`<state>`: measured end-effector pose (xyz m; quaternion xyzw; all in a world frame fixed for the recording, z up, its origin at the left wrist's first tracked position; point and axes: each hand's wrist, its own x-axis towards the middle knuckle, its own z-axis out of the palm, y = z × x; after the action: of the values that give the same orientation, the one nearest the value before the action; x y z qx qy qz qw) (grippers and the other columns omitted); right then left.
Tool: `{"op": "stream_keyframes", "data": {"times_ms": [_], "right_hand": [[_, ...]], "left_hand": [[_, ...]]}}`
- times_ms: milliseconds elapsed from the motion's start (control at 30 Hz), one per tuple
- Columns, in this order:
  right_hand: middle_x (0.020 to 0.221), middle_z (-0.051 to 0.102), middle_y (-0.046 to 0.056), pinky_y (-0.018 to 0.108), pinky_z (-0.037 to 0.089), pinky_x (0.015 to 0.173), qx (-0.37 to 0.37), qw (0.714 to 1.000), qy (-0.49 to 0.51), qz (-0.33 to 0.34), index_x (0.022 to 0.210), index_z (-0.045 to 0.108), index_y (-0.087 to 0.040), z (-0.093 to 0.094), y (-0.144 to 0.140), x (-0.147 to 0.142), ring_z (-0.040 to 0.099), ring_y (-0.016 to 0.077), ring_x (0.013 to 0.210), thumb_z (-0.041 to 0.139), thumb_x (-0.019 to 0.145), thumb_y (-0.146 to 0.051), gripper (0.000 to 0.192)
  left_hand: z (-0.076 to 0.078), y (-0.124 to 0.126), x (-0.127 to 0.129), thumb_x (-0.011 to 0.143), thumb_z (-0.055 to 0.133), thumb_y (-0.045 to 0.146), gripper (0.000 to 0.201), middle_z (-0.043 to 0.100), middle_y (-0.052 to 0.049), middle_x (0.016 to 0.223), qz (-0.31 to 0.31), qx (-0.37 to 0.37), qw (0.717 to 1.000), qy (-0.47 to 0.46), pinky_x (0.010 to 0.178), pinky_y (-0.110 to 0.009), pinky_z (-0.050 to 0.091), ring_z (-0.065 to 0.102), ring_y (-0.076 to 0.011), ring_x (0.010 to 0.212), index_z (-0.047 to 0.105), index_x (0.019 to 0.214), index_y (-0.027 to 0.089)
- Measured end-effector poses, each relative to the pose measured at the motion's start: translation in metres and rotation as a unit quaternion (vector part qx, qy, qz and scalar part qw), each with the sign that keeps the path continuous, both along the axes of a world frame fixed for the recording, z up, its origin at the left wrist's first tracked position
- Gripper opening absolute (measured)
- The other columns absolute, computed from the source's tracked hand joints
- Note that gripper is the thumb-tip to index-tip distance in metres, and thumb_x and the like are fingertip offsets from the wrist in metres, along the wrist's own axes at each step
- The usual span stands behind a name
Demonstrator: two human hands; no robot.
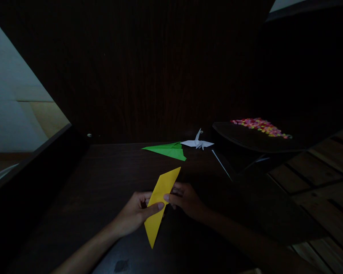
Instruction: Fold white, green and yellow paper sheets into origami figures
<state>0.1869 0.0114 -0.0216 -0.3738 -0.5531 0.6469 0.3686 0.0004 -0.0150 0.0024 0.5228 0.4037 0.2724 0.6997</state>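
A long yellow folded paper (161, 198) with pointed ends is held above the dark wooden table (103, 182), slanting from lower left to upper right. My left hand (135, 215) grips its middle from the left, thumb laid across the front. My right hand (185, 198) pinches the same middle part from the right. Farther back on the table lie a green folded paper (168, 150) and a small white paper crane (197, 142) right beside it.
A dark tray (246, 139) at the right holds a strip of small colourful pieces (261, 126). A thin white stick (221, 164) lies in front of it. Wooden floor planks (326, 167) show at the right, a pale wall at the left.
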Motion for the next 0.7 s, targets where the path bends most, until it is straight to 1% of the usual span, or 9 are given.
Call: {"op": "stream_keyframes", "data": {"times_ms": [100, 200, 300, 367, 500, 567, 633, 700], "right_hand": [[0.071, 0.063, 0.002, 0.02, 0.038, 0.046, 0.008, 1.0, -0.001, -0.006, 0.084, 0.066, -0.014, 0.001, 0.0, 0.001, 0.049, 0.0084, 0.051, 0.065, 0.073, -0.03, 0.02], [0.074, 0.063, 0.002, 0.02, 0.04, 0.048, 0.015, 1.0, -0.004, 0.011, 0.084, 0.065, -0.015, 0.002, -0.001, 0.002, 0.053, 0.0101, 0.056, 0.066, 0.074, -0.032, 0.02], [0.066, 0.06, 0.0, 0.021, 0.042, 0.051, 0.03, 0.999, -0.024, 0.028, 0.076, 0.063, -0.016, 0.0, -0.003, 0.001, 0.054, 0.0106, 0.055, 0.065, 0.076, -0.034, 0.019], [0.06, 0.056, -0.002, 0.022, 0.042, 0.051, 0.036, 0.998, -0.031, 0.028, 0.07, 0.061, -0.016, -0.001, -0.003, 0.0, 0.052, 0.0102, 0.052, 0.063, 0.078, -0.037, 0.023], [0.057, 0.055, -0.002, 0.023, 0.041, 0.051, 0.008, 0.999, -0.009, 0.047, 0.067, 0.057, -0.017, -0.002, -0.003, 0.0, 0.051, 0.0113, 0.051, 0.061, 0.078, -0.042, 0.028], [0.058, 0.054, -0.003, 0.023, 0.039, 0.053, 0.004, 0.998, -0.014, 0.06, 0.066, 0.057, -0.018, -0.002, -0.003, 0.001, 0.05, 0.0116, 0.054, 0.061, 0.077, -0.039, 0.024], [0.056, 0.048, -0.005, 0.022, 0.034, 0.054, 0.008, 0.997, -0.041, 0.066, 0.061, 0.054, -0.018, -0.003, -0.004, 0.003, 0.044, 0.0107, 0.055, 0.061, 0.076, -0.033, 0.023], [0.054, 0.041, -0.006, 0.022, 0.03, 0.053, 0.01, 0.995, -0.066, 0.072, 0.057, 0.05, -0.018, -0.003, -0.004, 0.005, 0.039, 0.0099, 0.055, 0.06, 0.075, -0.03, 0.024]], "left_hand": [[0.0, 0.0, 0.0, 0.079, 0.069, 0.039, 0.032, 0.07, -0.003, 0.077, 0.003, 0.003, 1.0, -0.01, 0.059, -0.023, 0.042, 0.06, -0.0146, 0.066, 0.072, 0.099, 0.014], [0.001, 0.0, 0.001, 0.08, 0.067, 0.041, 0.032, 0.071, -0.004, 0.077, 0.02, 0.022, 1.0, -0.005, 0.06, -0.024, 0.043, 0.061, -0.016, 0.067, 0.074, 0.097, 0.014], [0.004, 0.001, 0.001, 0.082, 0.064, 0.042, 0.032, 0.072, -0.005, 0.079, 0.03, 0.047, 0.998, 0.001, 0.062, -0.025, 0.044, 0.062, -0.018, 0.072, 0.075, 0.093, 0.014], [0.005, 0.001, 0.001, 0.083, 0.063, 0.042, 0.032, 0.073, -0.005, 0.081, 0.027, 0.057, 0.998, 0.004, 0.064, -0.025, 0.045, 0.063, -0.0188, 0.074, 0.076, 0.092, 0.014], [0.003, 0.001, 0.0, 0.083, 0.062, 0.041, 0.031, 0.073, -0.006, 0.08, 0.018, 0.049, 0.999, 0.002, 0.069, -0.028, 0.047, 0.065, -0.0203, 0.075, 0.075, 0.091, 0.014], [0.0, 0.001, -0.001, 0.082, 0.064, 0.041, 0.03, 0.071, -0.005, 0.073, 0.039, 0.051, 0.998, 0.005, 0.065, -0.028, 0.047, 0.063, -0.018, 0.066, 0.073, 0.085, 0.013], [-0.003, 0.001, -0.002, 0.08, 0.066, 0.04, 0.029, 0.066, -0.002, 0.064, 0.072, 0.06, 0.996, 0.006, 0.056, -0.025, 0.045, 0.057, -0.0136, 0.055, 0.071, 0.077, 0.012], [-0.005, 0.001, -0.002, 0.08, 0.067, 0.039, 0.028, 0.062, 0.0, 0.058, 0.088, 0.069, 0.994, 0.001, 0.051, -0.022, 0.041, 0.052, -0.0106, 0.049, 0.069, 0.074, 0.012]]}}
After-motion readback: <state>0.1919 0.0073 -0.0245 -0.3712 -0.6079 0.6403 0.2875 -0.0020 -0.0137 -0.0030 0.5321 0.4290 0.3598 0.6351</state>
